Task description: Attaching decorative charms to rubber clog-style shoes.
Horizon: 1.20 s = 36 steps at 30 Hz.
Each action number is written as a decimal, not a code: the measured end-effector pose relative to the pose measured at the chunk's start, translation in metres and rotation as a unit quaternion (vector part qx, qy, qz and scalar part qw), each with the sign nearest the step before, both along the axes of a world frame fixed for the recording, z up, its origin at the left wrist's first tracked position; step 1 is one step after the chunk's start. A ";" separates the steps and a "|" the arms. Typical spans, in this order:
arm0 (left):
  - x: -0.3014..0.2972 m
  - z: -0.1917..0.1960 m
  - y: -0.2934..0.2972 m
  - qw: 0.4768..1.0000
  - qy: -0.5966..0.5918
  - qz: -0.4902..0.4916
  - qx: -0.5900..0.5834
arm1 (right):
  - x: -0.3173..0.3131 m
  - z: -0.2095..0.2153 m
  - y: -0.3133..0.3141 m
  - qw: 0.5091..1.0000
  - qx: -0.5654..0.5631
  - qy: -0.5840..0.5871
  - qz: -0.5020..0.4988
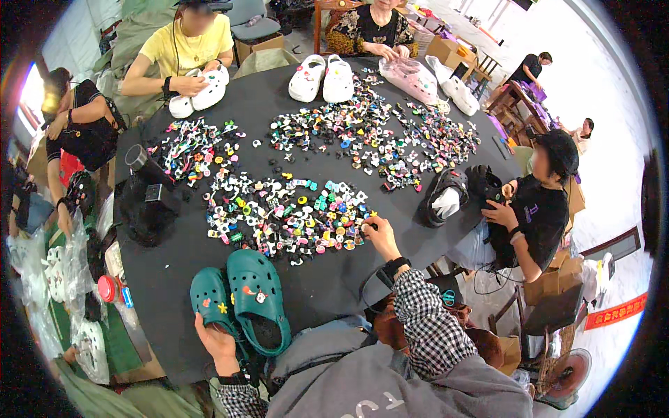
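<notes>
My left hand point(218, 343) is wrapped round the side of a dark green clog point(205, 289), which carries a yellow star charm point(221, 307) and a small orange charm. Touching it on the right stands the other green clog point(255, 285), with a white figure charm point(260, 297) and an orange one on its top. My right hand point(382, 238) is at the right edge of the near heap of shoe charms point(293, 216). Its fingers are pinched together, and a small yellow charm point(373, 214), seemingly star-shaped, shows at their tips.
More charm heaps point(376, 132) spread over the black table point(174, 279). White clogs point(306, 80) stand at the far edge. A black clog point(444, 198) lies right, a dark cylinder point(137, 159) left. Co-workers sit around, one holding a white clog point(211, 89).
</notes>
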<state>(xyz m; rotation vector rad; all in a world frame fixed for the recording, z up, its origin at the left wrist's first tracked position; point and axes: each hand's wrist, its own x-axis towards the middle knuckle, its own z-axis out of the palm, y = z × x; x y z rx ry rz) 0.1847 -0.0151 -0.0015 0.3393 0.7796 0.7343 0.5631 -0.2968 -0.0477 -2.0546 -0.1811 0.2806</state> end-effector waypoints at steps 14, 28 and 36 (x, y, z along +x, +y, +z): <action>0.001 -0.006 0.003 1.000 0.016 0.002 0.014 | 0.004 0.000 -0.009 0.996 0.040 0.073 0.021; 0.008 0.002 0.000 1.000 -0.008 -0.013 0.009 | 0.000 -0.025 -0.019 0.984 -0.104 -0.129 -0.060; 0.001 -0.004 0.005 1.000 0.012 -0.008 -0.013 | -0.005 0.000 -0.004 0.973 -0.110 -0.198 -0.048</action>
